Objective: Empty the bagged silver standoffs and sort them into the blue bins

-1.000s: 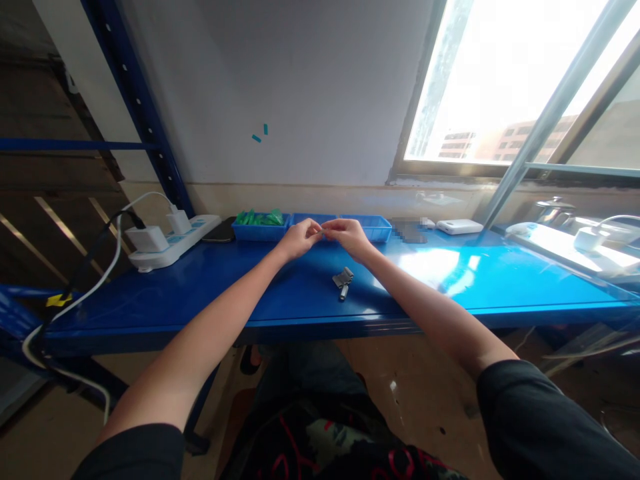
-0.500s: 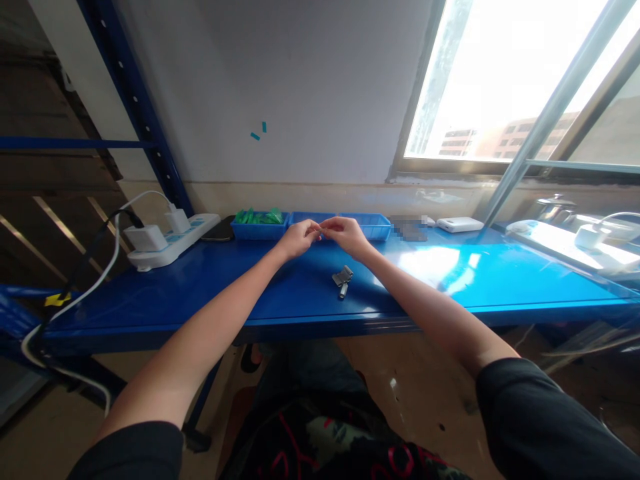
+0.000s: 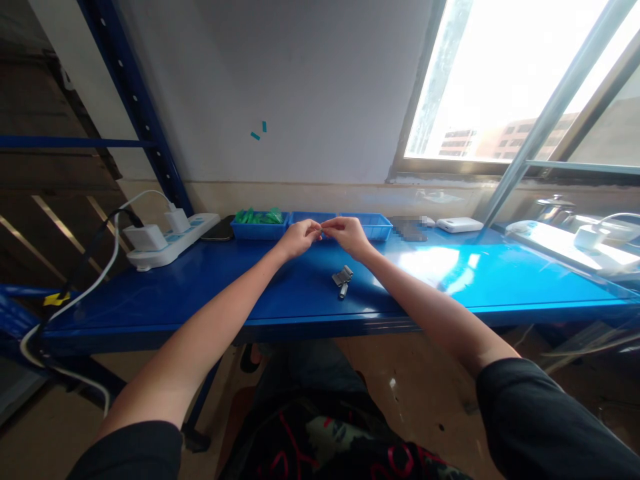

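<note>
My left hand (image 3: 299, 239) and my right hand (image 3: 349, 235) meet fingertip to fingertip above the blue table (image 3: 220, 287), just before the blue bins. Both are closed in a pinch. Whatever sits between the fingertips is too small and hidden to make out. On the table below my right hand lies a grey, flat metal-looking piece with a curled edge (image 3: 343, 275). Touching or close to its near side is a small silver cylinder (image 3: 343, 291).
A blue bin with green packets (image 3: 260, 230) stands left of two other blue bins (image 3: 375, 230) along the wall. At the left is a white power strip (image 3: 175, 243) with chargers, beside a dark phone (image 3: 220, 229). A white box-shaped device (image 3: 459, 225) lies to the right.
Almost nothing differs. My fingertips have shifted very slightly while staying together; the pieces on the table lie where they were.
</note>
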{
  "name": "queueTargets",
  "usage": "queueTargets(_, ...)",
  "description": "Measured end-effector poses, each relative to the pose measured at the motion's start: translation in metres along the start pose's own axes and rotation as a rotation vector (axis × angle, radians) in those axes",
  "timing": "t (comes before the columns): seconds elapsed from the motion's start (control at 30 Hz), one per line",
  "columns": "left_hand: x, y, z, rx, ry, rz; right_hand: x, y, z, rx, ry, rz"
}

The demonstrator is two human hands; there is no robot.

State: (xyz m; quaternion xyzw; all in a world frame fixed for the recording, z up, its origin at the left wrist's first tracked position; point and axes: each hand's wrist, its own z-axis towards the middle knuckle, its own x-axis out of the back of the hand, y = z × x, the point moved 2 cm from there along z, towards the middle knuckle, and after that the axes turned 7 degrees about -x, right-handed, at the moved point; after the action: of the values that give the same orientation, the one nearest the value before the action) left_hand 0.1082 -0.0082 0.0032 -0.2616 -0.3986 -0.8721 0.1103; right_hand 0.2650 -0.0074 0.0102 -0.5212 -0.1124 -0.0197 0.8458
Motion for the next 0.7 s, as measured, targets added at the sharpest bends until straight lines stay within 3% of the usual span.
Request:
queueTargets(0.3,0.0,-0.001,0.001,-0.032,-0.003,0.083,-0.001,0.004,0.002,0.063,-0.024,-0.003)
queueTargets(0.57,0.0,0.004,0.0,-0.03,-0.016,0.109,0.001,0.005,0.003,0.055,0.039,-0.053)
queueTargets(0.7,0.0,0.009,-0.002,-0.043,-0.071,0.261,0.001,0.006,0.005,0.034,0.046,-0.041)
